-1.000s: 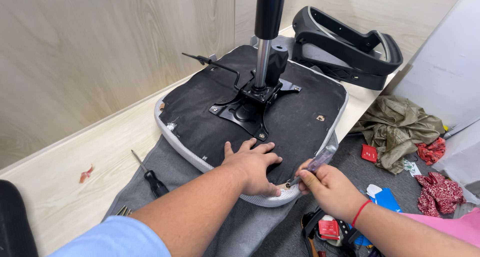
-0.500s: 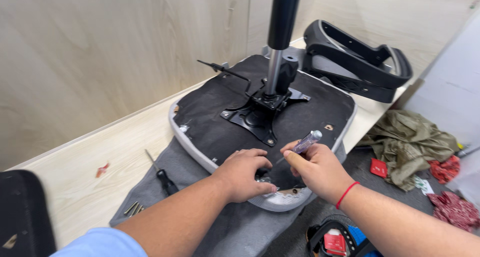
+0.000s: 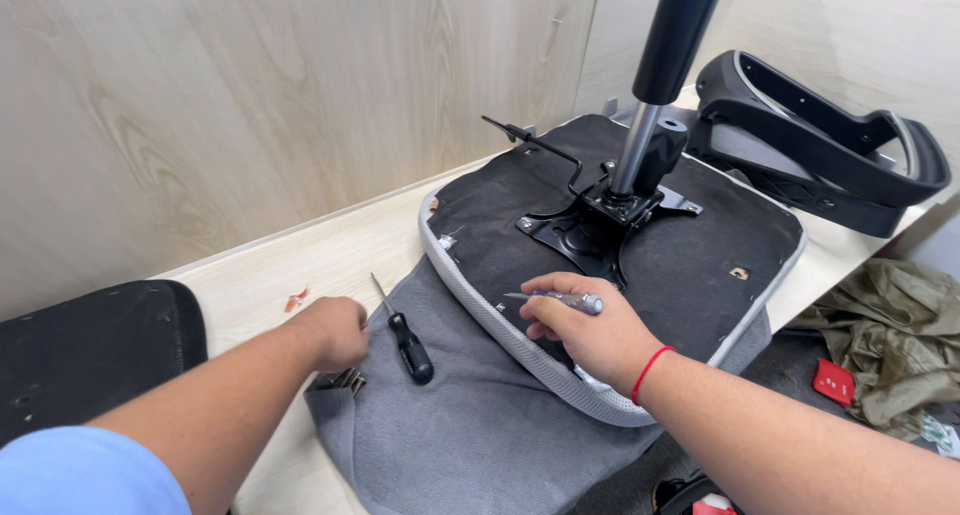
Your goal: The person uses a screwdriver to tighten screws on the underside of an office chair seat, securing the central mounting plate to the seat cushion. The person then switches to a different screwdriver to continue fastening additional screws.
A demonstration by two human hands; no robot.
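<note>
**Left hand moved off seat underside to the fasteners by the black screwdriver**

Change noted: half a second ago the left hand (image 3: 335, 333) was pressed flat on the underside of the upturned chair seat (image 3: 690, 265), beside the right hand. It is now seen withdrawn to the grey cloth (image 3: 480, 425), well left of the seat, its fingers curled down over a small cluster of metal fasteners (image 3: 345, 379). Whether anything is pinched cannot be told; the fingertips are hidden. The seat is therefore no longer steadied by that hand.

A black-handled screwdriver (image 3: 405, 335) is observed lying on the cloth just beside the left hand, untouched.

Right hand (image 3: 590, 333): rested on the near edge of the seat, closed loosely around a slim translucent-handled screwdriver (image 3: 560, 300), which is held roughly level with its tip pointing left. Forearm extended from lower right; red band at the wrist.

The seat lies on the pale wooden bench (image 3: 250, 275), mounting plate (image 3: 590, 225) and gas cylinder (image 3: 665, 65) upward.
</note>
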